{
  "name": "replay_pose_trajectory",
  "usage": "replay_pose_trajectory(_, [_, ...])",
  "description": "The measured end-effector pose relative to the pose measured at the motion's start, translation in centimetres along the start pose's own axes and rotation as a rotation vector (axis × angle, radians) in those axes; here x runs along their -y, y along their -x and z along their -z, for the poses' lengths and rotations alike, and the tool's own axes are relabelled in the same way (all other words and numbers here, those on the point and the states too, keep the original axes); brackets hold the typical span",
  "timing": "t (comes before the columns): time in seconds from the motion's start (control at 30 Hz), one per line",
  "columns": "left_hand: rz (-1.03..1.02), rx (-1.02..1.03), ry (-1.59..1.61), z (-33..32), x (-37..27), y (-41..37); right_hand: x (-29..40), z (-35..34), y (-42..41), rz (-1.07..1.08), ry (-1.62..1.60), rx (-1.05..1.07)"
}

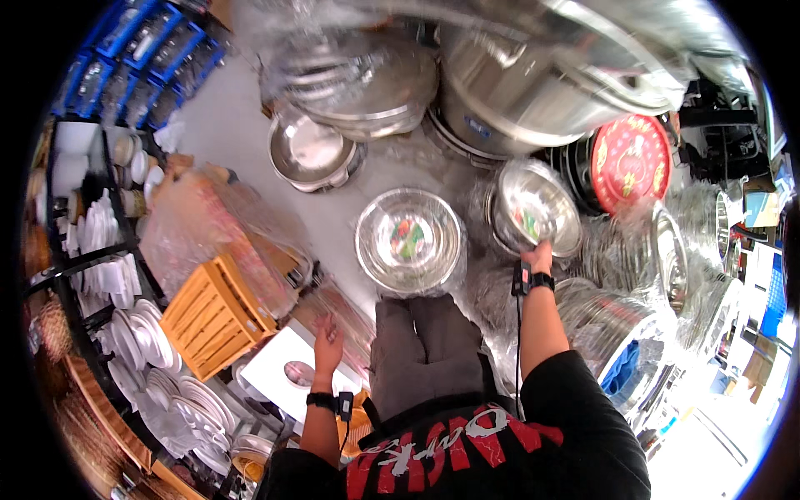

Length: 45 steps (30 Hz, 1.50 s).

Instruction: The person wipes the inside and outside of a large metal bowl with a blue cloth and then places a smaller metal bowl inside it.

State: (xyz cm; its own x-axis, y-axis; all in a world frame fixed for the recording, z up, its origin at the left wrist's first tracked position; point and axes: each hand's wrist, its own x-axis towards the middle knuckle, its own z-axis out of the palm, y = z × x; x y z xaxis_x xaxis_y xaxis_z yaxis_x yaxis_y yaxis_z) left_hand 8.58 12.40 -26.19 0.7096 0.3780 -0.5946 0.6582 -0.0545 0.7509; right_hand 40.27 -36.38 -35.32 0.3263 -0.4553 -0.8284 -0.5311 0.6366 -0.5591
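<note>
My right hand [539, 255] is at the near rim of a shiny metal basin [553, 194], which tilts beside other metalware on the right; its fingers are partly hidden, and the grip looks like a hold on the rim. A second stack of round metal basins [369, 250], with a coloured label at its bottom, stands on the floor straight before my legs. My left hand [329, 337] is raised low on the left with nothing in it, fingers apart, above a white box [275, 369] and plastic-wrapped goods. Both wrists wear black straps with small devices and cables.
Large steel pots [519, 94] stand ahead, near a steel pan [306, 150]. A red patterned tray [631, 164] and plastic-wrapped metalware [606, 312] crowd the right. Leftward are a slatted wooden stool [209, 319], a black rack [94, 262] of white dishes and blue bins [140, 59].
</note>
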Motion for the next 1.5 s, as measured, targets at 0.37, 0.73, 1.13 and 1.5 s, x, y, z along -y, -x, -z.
replay_pose_trajectory(0.37, [-0.082, -0.158, 0.301, 7.0, -11.4, 11.3, 2.1, -3.4, 22.8, 0.073, 0.522, 0.401])
replay_pose_trajectory(0.73, [-0.073, -0.377, 0.925, 13.3, -6.0, 33.0, -9.4, -4.0, 52.7, 0.318, 1.247, 1.599])
replay_pose_trajectory(1.13, [-0.1, -0.895, 1.047, 8.7, 9.9, 53.7, -17.2, 13.3, 69.5, 0.304, 1.398, 2.231])
replay_pose_trajectory(1.5, [-0.114, -0.659, 1.088, 5.9, 13.1, 56.4, -18.1, 16.8, 60.8, 0.03, 1.519, 1.787])
